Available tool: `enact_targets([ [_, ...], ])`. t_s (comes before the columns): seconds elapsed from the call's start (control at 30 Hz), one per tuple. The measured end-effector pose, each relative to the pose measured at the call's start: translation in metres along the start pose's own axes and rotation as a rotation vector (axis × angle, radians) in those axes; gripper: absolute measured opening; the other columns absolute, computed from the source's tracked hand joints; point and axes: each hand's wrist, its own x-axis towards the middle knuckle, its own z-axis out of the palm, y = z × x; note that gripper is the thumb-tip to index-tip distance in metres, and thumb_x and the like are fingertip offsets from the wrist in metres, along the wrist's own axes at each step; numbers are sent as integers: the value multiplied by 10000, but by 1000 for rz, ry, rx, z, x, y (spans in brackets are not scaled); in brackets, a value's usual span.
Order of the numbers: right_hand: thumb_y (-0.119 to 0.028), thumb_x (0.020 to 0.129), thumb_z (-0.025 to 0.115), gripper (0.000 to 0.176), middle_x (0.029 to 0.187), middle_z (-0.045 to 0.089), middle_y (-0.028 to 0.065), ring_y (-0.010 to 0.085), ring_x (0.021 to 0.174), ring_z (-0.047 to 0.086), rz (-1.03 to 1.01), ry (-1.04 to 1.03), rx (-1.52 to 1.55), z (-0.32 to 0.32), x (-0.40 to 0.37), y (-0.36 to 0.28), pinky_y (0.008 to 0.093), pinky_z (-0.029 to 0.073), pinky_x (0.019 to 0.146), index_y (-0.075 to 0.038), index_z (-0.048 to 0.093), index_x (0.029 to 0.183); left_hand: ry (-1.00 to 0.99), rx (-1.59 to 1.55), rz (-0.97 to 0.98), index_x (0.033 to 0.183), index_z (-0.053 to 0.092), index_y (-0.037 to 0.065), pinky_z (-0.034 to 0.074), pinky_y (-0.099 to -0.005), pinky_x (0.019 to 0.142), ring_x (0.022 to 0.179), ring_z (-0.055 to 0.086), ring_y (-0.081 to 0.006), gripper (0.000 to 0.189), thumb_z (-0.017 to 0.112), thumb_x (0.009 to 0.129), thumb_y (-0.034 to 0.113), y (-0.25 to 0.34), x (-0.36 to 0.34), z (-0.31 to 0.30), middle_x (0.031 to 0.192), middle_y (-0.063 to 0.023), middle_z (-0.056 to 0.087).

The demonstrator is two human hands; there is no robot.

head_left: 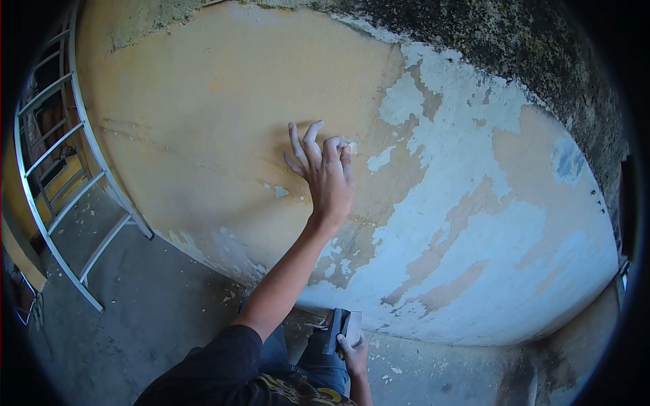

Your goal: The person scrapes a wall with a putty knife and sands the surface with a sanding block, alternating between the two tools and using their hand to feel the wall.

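My left hand (pixel 330 179) is raised against the yellowish wall (pixel 203 88), its back to the camera. Its thumb and index finger pinch together beside a small whitish patch (pixel 353 146); what is between them is too small to tell. The other fingers are bent and spread over the plaster. Low in the view, in front of my legs, my right hand (pixel 356 355) grips a flat grey tool (pixel 353 326) with a dark, blocky part. The tool is held away from the wall.
Peeling white paint (pixel 447 250) covers the wall's right side, with dark rough growth (pixel 501 40) above. A metal ladder (pixel 80 111) leans at the left. Small flakes lie on the grey floor (pixel 162 291). My jeans (pixel 315 358) show below.
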Motion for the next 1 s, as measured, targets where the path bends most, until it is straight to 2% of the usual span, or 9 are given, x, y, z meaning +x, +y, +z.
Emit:
enact_targets([
  [0.1, -148, 894, 773, 251, 658, 584, 8, 79, 463, 489, -13, -3, -11, 1, 0, 2, 242, 356, 424, -34, 570, 988, -11, -110, 43, 1029, 582, 99, 202, -676, 1085, 1433, 263, -434, 121, 639, 926, 74, -6, 2, -10, 1392, -149, 414],
  [0.13, -144, 894, 772, 248, 656, 584, 10, 80, 462, 491, -24, -4, -12, 0, 0, 2, 242, 355, 423, -35, 571, 988, -37, -249, 27, 1033, 575, 61, 338, -527, 1048, 1320, 439, -362, 130, 647, 925, 76, -11, 0, -17, 1276, -145, 506],
  [0.27, -134, 892, 771, 243, 656, 587, 14, 85, 461, 497, -29, 24, -1, -7, 0, 8, 243, 356, 418, -31, 571, 984, -1043, -412, -158, 891, 646, 12, 497, -386, 812, 871, 649, -268, 122, 694, 899, 124, -62, -13, -85, 818, -102, 651],
  [0.37, -127, 888, 770, 247, 660, 591, 21, 89, 460, 501, -18, 50, -14, -10, 3, 18, 247, 361, 414, -14, 575, 989, -1025, 52, 92, 866, 698, 0, 519, -397, 745, 698, 623, -264, 119, 720, 866, 117, -95, -28, -96, 763, -93, 663],
  [0.47, -136, 882, 777, 263, 664, 593, 19, 85, 467, 501, 5, -7, -32, -3, 2, 10, 251, 365, 419, -9, 582, 1007, -463, -92, -78, 893, 754, 50, 515, -405, 802, 805, 640, -258, 93, 760, 824, 113, -83, -21, -85, 801, -74, 675],
  [0.6, -150, 879, 782, 265, 664, 589, 4, 76, 478, 498, -107, -16, -120, -1, 19, 31, 250, 362, 432, -25, 590, 1012, -62, -49, 313, 1081, 774, 162, 411, -489, 1046, 1276, 478, -344, 291, 809, 793, 181, -60, 0, -57, 1160, -72, 638],
  [0.67, -220, 842, 823, 386, 898, 671, 55, 111, 770, 594, 8, -23, -133, 0, 15, 19, 280, 491, 683, 15, 622, 1074, -40, -9, 369, 1149, 752, 199, 335, -553, 1095, 1343, 396, -373, 340, 797, 811, 200, -54, 7, -43, 1282, -77, 561],
  [0.8, -185, 864, 801, 299, 751, 625, 26, 91, 582, 546, -76, -23, -86, 8, 9, 10, 258, 423, 519, -17, 600, 1007, -38, 112, 479, 1264, 702, 298, 81, -716, 1153, 1481, 189, -424, 408, 759, 861, 273, -61, 11, -24, 1521, -68, 367],
  [1.0, -165, 883, 781, 256, 657, 590, 16, 86, 471, 508, -37, -43, -70, 7, -3, 5, 246, 374, 431, -30, 579, 963, -97, 155, 466, 1218, 721, 319, -5, -741, 1134, 1515, 135, -425, 340, 738, 880, 285, -66, 4, -13, 1564, -52, 374],
])
